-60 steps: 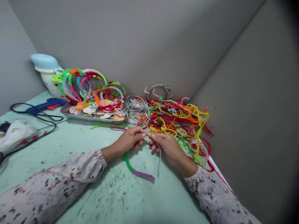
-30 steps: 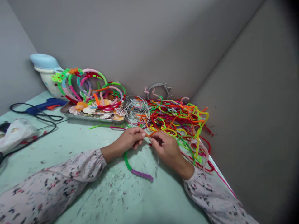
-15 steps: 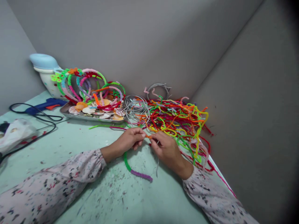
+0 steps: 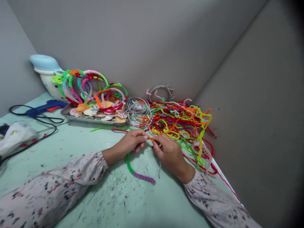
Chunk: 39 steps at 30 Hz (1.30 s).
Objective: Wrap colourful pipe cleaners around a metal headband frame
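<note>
Between my two hands runs a short orange pipe cleaner (image 4: 150, 139). My left hand (image 4: 135, 141) pinches its left end, fingers curled. From under this hand a green and purple covered strand (image 4: 142, 177) hangs and curves to the right over the table. My right hand (image 4: 167, 153) pinches the orange piece at its right end with thumb and forefinger. A thin grey wire end (image 4: 160, 169) shows below my right hand. How the orange piece joins the strand is hidden by my fingers.
Behind my hands lie a heap of coloured pipe cleaners (image 4: 175, 122) and coils of grey wire (image 4: 139, 111). A metal tray (image 4: 95, 120) holds shells and fuzzy hoops. Leftward are a blue glue gun (image 4: 39, 109), black cable (image 4: 51, 122), plastic bag (image 4: 17, 136) and lidded container (image 4: 51, 83).
My right hand has shifted very slightly and its wrist has moved a little left. The orange piece is still pinched between both hands.
</note>
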{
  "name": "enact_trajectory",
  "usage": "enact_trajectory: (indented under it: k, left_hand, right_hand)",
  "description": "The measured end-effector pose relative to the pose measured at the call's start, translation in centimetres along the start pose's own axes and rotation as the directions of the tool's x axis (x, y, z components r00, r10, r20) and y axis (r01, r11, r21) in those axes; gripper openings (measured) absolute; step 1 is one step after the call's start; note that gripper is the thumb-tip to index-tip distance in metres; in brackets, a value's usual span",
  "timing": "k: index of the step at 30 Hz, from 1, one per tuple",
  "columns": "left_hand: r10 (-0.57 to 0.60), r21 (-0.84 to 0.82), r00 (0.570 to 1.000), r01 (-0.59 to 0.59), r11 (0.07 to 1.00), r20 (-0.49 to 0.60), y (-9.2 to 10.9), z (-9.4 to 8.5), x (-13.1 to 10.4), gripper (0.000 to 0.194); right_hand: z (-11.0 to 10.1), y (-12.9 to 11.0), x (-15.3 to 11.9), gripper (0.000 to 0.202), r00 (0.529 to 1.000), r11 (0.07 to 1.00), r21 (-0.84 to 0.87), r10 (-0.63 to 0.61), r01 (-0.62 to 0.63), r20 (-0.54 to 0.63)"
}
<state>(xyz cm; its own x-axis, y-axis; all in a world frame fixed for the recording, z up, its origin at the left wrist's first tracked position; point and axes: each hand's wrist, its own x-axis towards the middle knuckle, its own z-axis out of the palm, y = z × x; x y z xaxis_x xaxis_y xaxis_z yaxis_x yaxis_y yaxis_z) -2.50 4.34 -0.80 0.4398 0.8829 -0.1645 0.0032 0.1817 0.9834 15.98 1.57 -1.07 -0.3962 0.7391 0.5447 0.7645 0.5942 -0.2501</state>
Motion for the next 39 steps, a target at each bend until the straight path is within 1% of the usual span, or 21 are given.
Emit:
enact_trajectory:
  k: [7, 12, 15, 17, 19, 20, 21, 22, 23, 25, 26, 28, 29, 30, 32, 35, 39]
  left_hand:
    - [0.002, -0.011, 1.000, -0.002, 1.000, 0.013, -0.1, 0.0, 0.1, 0.019]
    - [0.003, -0.001, 1.000, -0.003, 1.000, 0.017, -0.2, 0.0, 0.1, 0.018]
    - [0.002, 0.009, 1.000, -0.002, 1.000, 0.014, -0.2, 0.0, 0.1, 0.018]
    - [0.003, 0.005, 1.000, -0.003, 1.000, 0.018, -0.2, 0.0, 0.1, 0.018]
    - [0.006, 0.000, 1.000, -0.006, 1.000, 0.022, -0.2, -0.1, 0.1, 0.018]
    - [0.006, 0.003, 1.000, -0.006, 1.000, 0.024, -0.2, -0.1, 0.1, 0.018]
    - [0.005, 0.010, 1.000, -0.005, 1.000, 0.024, -0.2, -0.1, 0.1, 0.018]
    - [0.004, 0.020, 1.000, -0.005, 1.000, 0.024, -0.2, -0.1, 0.1, 0.018]
    - [0.005, 0.032, 1.000, -0.006, 0.999, 0.026, -0.1, -0.1, 0.1, 0.018]
    - [0.011, 0.057, 0.999, -0.013, 0.998, 0.034, -0.2, -0.1, 0.1, 0.018]
    - [0.016, 0.068, 0.999, -0.018, 0.998, 0.038, -0.2, -0.1, 0.0, 0.018]
    - [0.029, 0.087, 0.998, -0.033, 0.996, 0.047, -0.3, -0.1, 0.0, 0.019]
    - [0.036, 0.095, 0.998, -0.041, 0.995, 0.051, -0.3, -0.1, 0.1, 0.019]
    - [0.042, 0.103, 0.998, -0.048, 0.994, 0.054, -0.4, -0.1, 0.1, 0.020]
    - [0.052, 0.114, 0.997, -0.059, 0.992, 0.062, -0.5, -0.2, 0.2, 0.022]
    - [0.056, 0.127, 0.996, -0.064, 0.990, 0.068, -0.7, -0.2, 0.3, 0.023]
    - [0.051, 0.127, 0.996, -0.059, 0.990, 0.067, -0.6, -0.2, 0.3, 0.024]
  right_hand:
    - [-0.1, 0.2, 0.0, 0.016, 0.999, 0.999, 0.021, -0.032, 0.032, 0.018]
    - [-0.4, 0.2, 0.1, 0.017, 0.995, 0.995, -0.049, -0.081, 0.084, 0.059]
    - [-0.6, 0.0, 0.1, 0.018, 0.993, 0.994, -0.067, -0.079, 0.084, 0.083]
    - [-0.7, -0.2, 0.2, 0.018, 0.996, 0.999, -0.007, -0.043, 0.044, 0.078]
    - [-0.7, -0.3, 0.3, 0.017, 0.998, 0.993, 0.118, 0.025, -0.031, 0.051]
    - [-0.7, -0.4, 0.4, 0.016, 0.996, 0.976, 0.198, 0.080, -0.087, 0.045]
    - [-0.7, -0.4, 0.6, 0.016, 0.988, 0.945, 0.289, 0.145, -0.156, 0.058]
    - [-0.7, -0.3, 0.7, 0.015, 0.973, 0.893, 0.384, 0.212, -0.233, 0.095]
    - [-0.6, -0.2, 0.8, 0.015, 0.949, 0.821, 0.475, 0.276, -0.316, 0.154]
    - [-0.5, -0.1, 1.1, 0.017, 0.876, 0.630, 0.610, 0.371, -0.481, 0.308]
    - [-0.5, 0.0, 1.2, 0.018, 0.835, 0.529, 0.649, 0.397, -0.547, 0.380]
    - [-0.5, 0.1, 1.4, 0.019, 0.761, 0.353, 0.685, 0.427, -0.637, 0.488]
    - [-0.5, 0.0, 1.5, 0.020, 0.733, 0.289, 0.690, 0.433, -0.664, 0.524]
    - [-0.5, 0.0, 1.5, 0.020, 0.714, 0.249, 0.689, 0.437, -0.681, 0.548]
    - [-0.6, -0.1, 1.6, 0.019, 0.695, 0.234, 0.677, 0.447, -0.698, 0.562]
    - [-0.6, -0.1, 1.7, 0.018, 0.694, 0.261, 0.661, 0.453, -0.704, 0.560]
    - [-0.7, 0.0, 1.8, 0.018, 0.693, 0.252, 0.660, 0.429, -0.708, 0.579]
